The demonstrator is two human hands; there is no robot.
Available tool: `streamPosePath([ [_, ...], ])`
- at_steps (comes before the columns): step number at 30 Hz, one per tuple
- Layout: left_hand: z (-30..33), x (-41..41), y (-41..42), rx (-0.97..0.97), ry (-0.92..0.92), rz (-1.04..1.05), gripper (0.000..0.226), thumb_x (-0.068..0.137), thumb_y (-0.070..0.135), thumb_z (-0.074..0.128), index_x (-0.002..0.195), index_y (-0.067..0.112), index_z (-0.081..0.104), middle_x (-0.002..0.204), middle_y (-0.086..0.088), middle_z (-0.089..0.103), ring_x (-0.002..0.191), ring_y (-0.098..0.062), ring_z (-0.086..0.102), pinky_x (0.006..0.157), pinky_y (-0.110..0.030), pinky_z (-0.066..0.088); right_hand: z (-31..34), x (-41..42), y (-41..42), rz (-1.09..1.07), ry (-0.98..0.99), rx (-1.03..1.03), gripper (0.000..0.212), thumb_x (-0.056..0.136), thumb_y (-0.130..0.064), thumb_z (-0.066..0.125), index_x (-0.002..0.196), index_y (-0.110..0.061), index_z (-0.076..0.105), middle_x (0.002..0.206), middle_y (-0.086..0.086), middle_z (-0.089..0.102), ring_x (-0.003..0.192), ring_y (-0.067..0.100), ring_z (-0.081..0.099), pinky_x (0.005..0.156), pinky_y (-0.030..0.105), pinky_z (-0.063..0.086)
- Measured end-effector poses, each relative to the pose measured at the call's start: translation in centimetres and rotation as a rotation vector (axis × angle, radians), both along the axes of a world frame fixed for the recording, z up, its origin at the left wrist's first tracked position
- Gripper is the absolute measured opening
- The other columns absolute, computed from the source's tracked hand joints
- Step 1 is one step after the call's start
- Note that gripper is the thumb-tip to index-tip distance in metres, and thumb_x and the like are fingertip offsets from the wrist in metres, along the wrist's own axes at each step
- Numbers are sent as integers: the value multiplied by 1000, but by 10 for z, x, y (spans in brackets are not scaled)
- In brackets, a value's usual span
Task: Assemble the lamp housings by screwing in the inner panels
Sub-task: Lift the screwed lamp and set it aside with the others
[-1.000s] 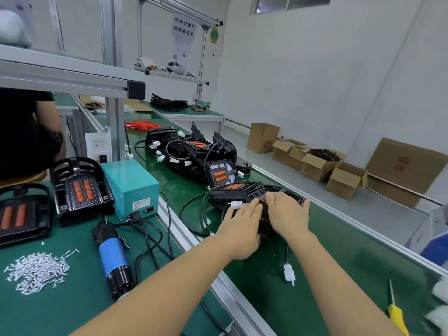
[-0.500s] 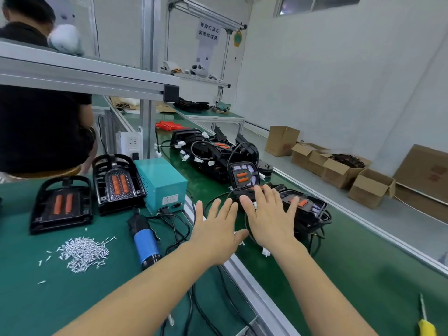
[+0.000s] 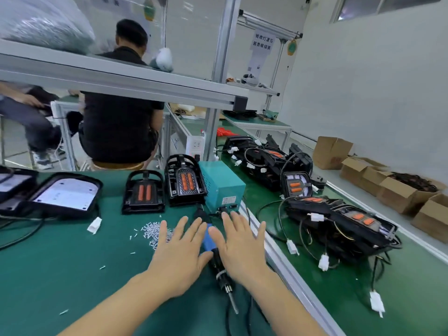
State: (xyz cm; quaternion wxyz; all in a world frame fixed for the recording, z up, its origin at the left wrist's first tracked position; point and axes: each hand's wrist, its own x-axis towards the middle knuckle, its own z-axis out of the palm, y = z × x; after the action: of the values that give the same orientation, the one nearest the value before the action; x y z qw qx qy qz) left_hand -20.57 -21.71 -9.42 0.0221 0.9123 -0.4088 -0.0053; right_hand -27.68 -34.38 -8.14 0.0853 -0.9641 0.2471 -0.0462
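My left hand (image 3: 178, 254) and my right hand (image 3: 238, 248) hover side by side over the green bench, fingers spread and holding nothing. Between and under them lies a blue electric screwdriver (image 3: 219, 263), tip toward me. A heap of small silver screws (image 3: 151, 232) lies just left of my left hand. Two black lamp housings with orange strips (image 3: 143, 192) (image 3: 184, 183) stand beyond the hands. A black housing with a white inner panel (image 3: 64, 194) lies at the far left. A stack of wired housings (image 3: 339, 221) sits on the conveyor to the right.
A teal power box (image 3: 223, 187) stands beyond the screwdriver. An aluminium rail (image 3: 286, 265) divides the bench from the conveyor. More housings (image 3: 264, 158) lie farther along it. A person in black (image 3: 121, 112) sits behind the bench. Cardboard boxes (image 3: 400, 190) line the floor at right.
Both hands let go of the wired housing on the conveyor and moved left, open, to above the screwdriver. The camera turned left.
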Motion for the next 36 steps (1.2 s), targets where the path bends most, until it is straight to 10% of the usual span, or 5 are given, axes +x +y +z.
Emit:
streamPosePath([
  [22,-38,12,202,-66,85,430,59,101,49,16,152,28,-4,159,18,-8,146,-10,-14,115,-49,-8,-58,51,165,483,66,2,62,101,-56,15,156,-27,11,164,-5,3,150,13,-2,111,51,-24],
  [36,-51,13,227,-330,114,457,47,101,42,30,148,37,23,154,22,14,144,-2,-4,115,-42,-10,-71,55,188,654,-196,97,34,99,-46,44,128,-33,56,147,-14,35,144,6,15,100,36,-37],
])
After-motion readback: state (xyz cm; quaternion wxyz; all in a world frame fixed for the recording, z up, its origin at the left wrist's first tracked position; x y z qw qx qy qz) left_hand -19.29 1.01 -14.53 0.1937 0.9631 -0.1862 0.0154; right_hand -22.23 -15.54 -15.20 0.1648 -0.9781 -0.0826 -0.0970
